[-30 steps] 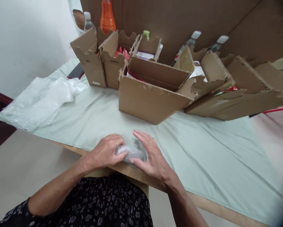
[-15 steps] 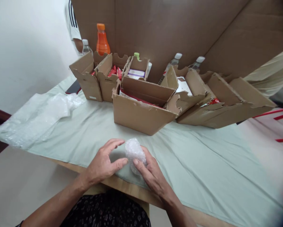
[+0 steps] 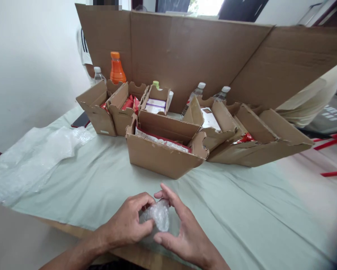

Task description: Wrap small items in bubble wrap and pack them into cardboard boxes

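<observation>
A small bundle of bubble wrap (image 3: 160,215) is between my hands, just above the near edge of the cloth-covered table. My left hand (image 3: 131,221) is closed on its left side, with fingers and thumb pinching the plastic. On the other side, my right hand (image 3: 182,228) is open, its thumb and fingers spread around the bundle. Whether anything lies inside the wrap cannot be made out. Beyond my hands stands a cardboard bin (image 3: 163,161) with red and white packets in it.
More cardboard bins (image 3: 102,116) stand behind, holding red packets and boxes. An orange bottle (image 3: 117,70) and clear bottles (image 3: 195,95) are before a tall cardboard screen (image 3: 179,48). Loose bubble wrap sheets (image 3: 36,157) and a dark phone-like object (image 3: 80,120) lie left. A person's sleeve (image 3: 85,48) shows behind.
My left hand has closed on the bubble wrap bundle, while my right hand has let go and spread its fingers. The view has tilted up, showing more of the room behind the screen.
</observation>
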Demonstrator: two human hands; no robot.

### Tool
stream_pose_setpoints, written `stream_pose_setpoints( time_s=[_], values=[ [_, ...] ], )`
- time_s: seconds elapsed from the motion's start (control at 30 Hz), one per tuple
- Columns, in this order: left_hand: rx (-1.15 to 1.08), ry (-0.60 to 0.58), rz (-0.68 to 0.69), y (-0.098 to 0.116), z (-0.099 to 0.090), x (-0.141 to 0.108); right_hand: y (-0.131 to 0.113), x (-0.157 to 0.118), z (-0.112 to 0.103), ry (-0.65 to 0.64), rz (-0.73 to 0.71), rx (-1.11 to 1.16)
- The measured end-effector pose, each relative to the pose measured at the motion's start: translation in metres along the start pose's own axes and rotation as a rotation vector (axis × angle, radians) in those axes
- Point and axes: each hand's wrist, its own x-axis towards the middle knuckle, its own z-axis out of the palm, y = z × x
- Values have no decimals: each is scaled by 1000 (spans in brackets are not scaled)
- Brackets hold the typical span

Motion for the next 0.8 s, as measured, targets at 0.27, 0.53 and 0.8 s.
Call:
stream_pose_setpoints(
  time_s=[0.27, 0.53, 0.8],
  values=[
    [99, -26, 324, 0, -6, 19, -26, 23, -30, -141, -6, -137],
    [692, 600, 629, 36, -72, 63, -51, 8, -117, 437, -172, -277],
    [776, 646, 581, 23, -74, 93, -91, 114, -138, 490, -256, -447]
  ],
)
